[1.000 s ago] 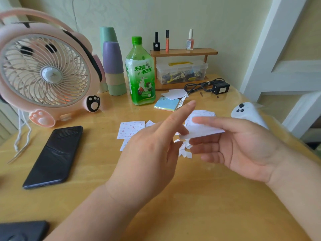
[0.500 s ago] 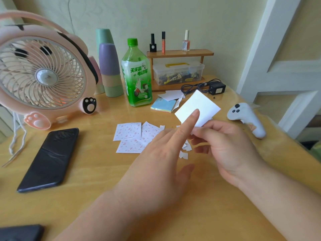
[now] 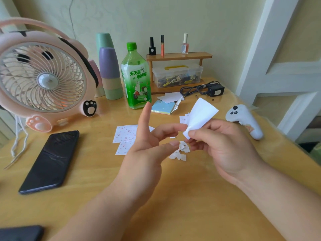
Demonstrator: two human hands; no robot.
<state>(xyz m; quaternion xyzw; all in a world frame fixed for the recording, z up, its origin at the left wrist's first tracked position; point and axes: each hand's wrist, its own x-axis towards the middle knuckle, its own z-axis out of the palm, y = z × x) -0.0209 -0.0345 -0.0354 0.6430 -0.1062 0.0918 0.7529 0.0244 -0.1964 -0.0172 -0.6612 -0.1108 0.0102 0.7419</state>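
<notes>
Right hand (image 3: 224, 146) pinches lower end of white paper slip (image 3: 201, 115), thumb against curled fingers. Slip is off the table (image 3: 173, 206), above paper scraps (image 3: 180, 152) mid-table, tilted toward far right corner. Left hand (image 3: 147, 153) is spread wide: index straight up, middle fingertip touching slip's lower corner, thumb apart.

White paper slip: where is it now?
In the head view the white paper slip is right of centre, above the table, pinched at its lower end by the right hand; the left hand is beside it, the white controller further right.
</notes>
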